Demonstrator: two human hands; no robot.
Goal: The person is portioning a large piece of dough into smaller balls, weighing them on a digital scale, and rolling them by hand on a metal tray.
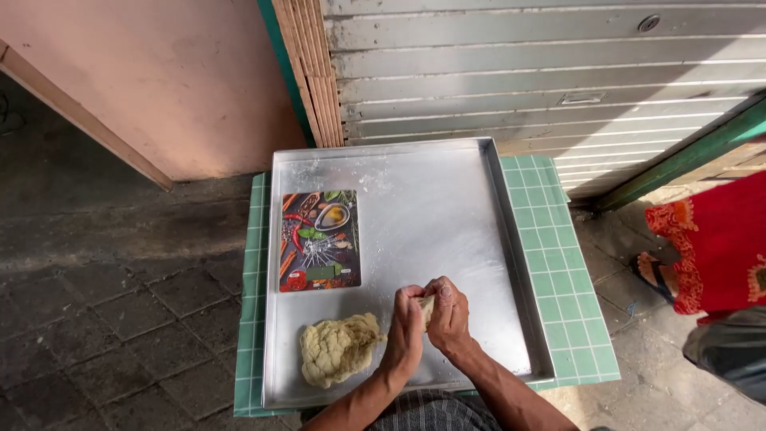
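Both hands meet over the near part of a large metal baking tray [479,215], pressed together around a small piece of dough [428,307]. Only a pale sliver of that piece shows between the fingers, so its shape and long axis cannot be told; what is visible runs roughly up and down between the two hands. The left hand [405,327] has its grip closed on the piece from the left, fingers curled over it, and the right hand [449,315] has its grip closed on the same piece from the right — the two hands touch each other at the fingertips.

Just to the left of the left hand lies the main dough lump [338,348], resting on the tray floor near its front left corner. It is pale yellow-cream, rough and knobbly on the surface, with torn, uneven edges. Its outline is broadly rounded, a little wider than deep, so its long axis runs left to right across the tray.

Behind the lump, on the tray's left side, lies a flat kitchen scale [319,239] with a printed picture of spices and vegetables. The tray sits on a desk [570,279] covered in a green checked cloth — the tray surface carries a light dusting of flour.
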